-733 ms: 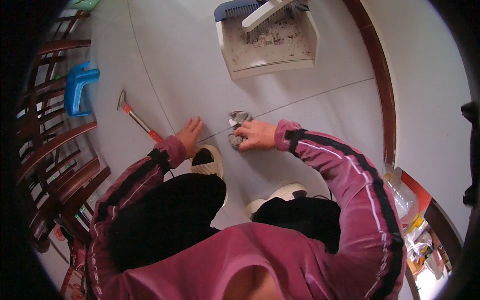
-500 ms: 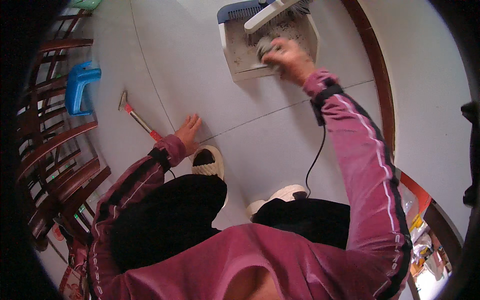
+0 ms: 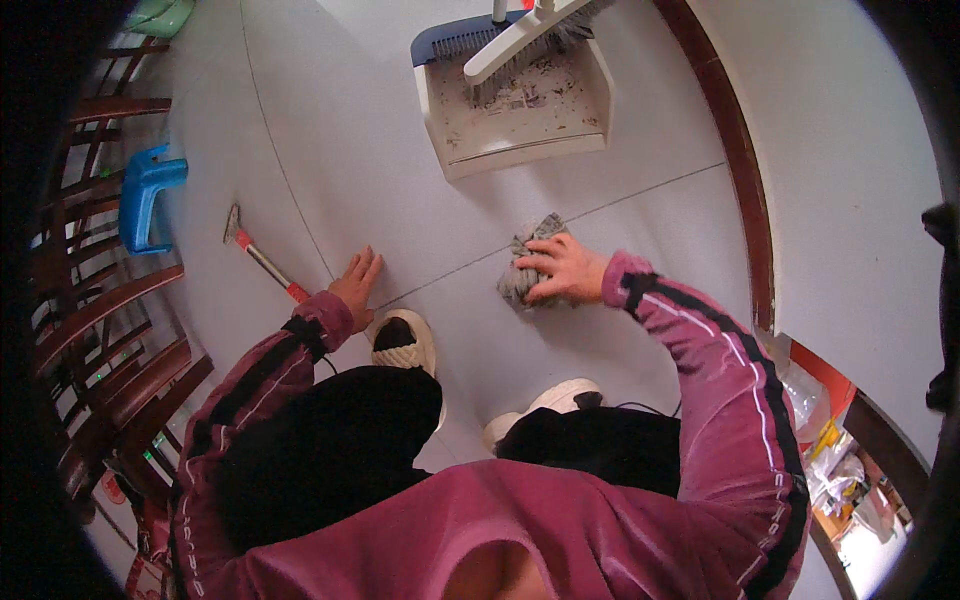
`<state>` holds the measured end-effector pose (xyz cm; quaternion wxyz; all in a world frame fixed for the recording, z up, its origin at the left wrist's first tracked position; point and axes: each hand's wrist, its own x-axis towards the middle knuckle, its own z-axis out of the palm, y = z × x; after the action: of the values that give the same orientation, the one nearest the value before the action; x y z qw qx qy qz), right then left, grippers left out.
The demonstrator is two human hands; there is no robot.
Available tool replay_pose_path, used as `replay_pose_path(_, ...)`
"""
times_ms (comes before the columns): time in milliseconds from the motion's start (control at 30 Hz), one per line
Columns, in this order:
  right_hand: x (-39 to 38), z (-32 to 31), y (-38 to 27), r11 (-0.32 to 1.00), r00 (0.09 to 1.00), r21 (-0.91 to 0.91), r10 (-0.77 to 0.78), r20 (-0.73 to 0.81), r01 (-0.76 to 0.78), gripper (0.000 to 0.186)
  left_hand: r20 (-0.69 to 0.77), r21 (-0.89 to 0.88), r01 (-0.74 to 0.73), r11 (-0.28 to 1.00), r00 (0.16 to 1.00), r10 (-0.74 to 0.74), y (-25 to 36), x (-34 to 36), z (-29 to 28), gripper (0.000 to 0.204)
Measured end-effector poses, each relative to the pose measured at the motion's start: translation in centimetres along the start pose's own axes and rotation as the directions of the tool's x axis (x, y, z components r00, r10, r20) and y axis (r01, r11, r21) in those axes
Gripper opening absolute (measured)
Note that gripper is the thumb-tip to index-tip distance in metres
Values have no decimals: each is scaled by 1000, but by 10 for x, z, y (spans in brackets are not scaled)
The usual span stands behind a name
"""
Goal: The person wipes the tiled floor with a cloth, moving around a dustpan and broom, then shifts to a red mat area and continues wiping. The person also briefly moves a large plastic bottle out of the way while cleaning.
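Note:
My right hand [image 3: 558,268] grips a crumpled grey cloth [image 3: 520,288] on the tiled floor [image 3: 350,140]. My left hand [image 3: 355,282] rests on the floor with fingers stretched out, holding nothing. Just left of it lies a scraper [image 3: 262,260] with a metal shaft and red parts. Beyond my right hand stands a beige dustpan [image 3: 515,130] with bits of debris in it. A white broom head [image 3: 510,45] rests over its back part. My feet, in cream sandals [image 3: 420,345], are just below my hands.
Dark wooden chairs [image 3: 120,315] line the left side, with a blue plastic stool [image 3: 145,195] and a green basin [image 3: 160,18]. On the right, a white wall [image 3: 830,180] has a brown skirting [image 3: 745,200]. An opening at lower right holds mixed packages [image 3: 835,460] and a clear container [image 3: 800,395].
My right hand with the cloth has come down from over the dustpan to the floor, right of where it first was. My left hand stays on the floor. The view has shifted slightly.

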<state>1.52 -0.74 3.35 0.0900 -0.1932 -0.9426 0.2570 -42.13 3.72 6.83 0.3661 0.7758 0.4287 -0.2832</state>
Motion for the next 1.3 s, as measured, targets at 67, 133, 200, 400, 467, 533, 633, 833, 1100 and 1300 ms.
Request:
replay_pose_path(67,14,-15,37,1000,991,-16,28,128,-26,34,22,45,26,999,999,-27,1,1,-1,106)
replay_pose_path(133,42,-37,71,974,972,-98,213,97,-204,45,24,33,27,999,999,-28,2,2,0,107)
replay_pose_path(200,58,-74,97,906,899,-105,381,-214,-409,58,16,28,21,999,1000,-22,2,2,1,107)
replay_pose_path(400,17,-154,71,870,629,237,479,-612,-431,62,-21,6,-8,1000,1000,8,-2,-1,2,107)
replay_pose_path(467,-18,-142,39,824,648,245,556,-520,-510,62,-33,-5,-20,1000,999,20,-4,-1,3,107)
replay_pose_path(533,-51,-113,4,751,666,227,657,-353,-621,64,-16,1,-3,1000,1000,3,-5,-2,3,108)
replay_pose_path(633,-88,-70,-27,775,781,139,624,-14,-617,64,-53,24,-55,998,997,56,-5,-1,4,108)
replay_pose_path(833,-49,-66,31,735,720,39,651,239,-677,64,21,123,-9,992,1000,7,2,0,2,117)
replay_pose_path(1100,65,-152,102,845,715,-103,372,-592,-524,61,-4,87,-18,996,1000,18,7,-4,-4,119)
replay_pose_path(1300,-23,-111,21,851,803,133,523,-285,-507,69,17,97,39,994,999,-41,11,-7,-9,118)
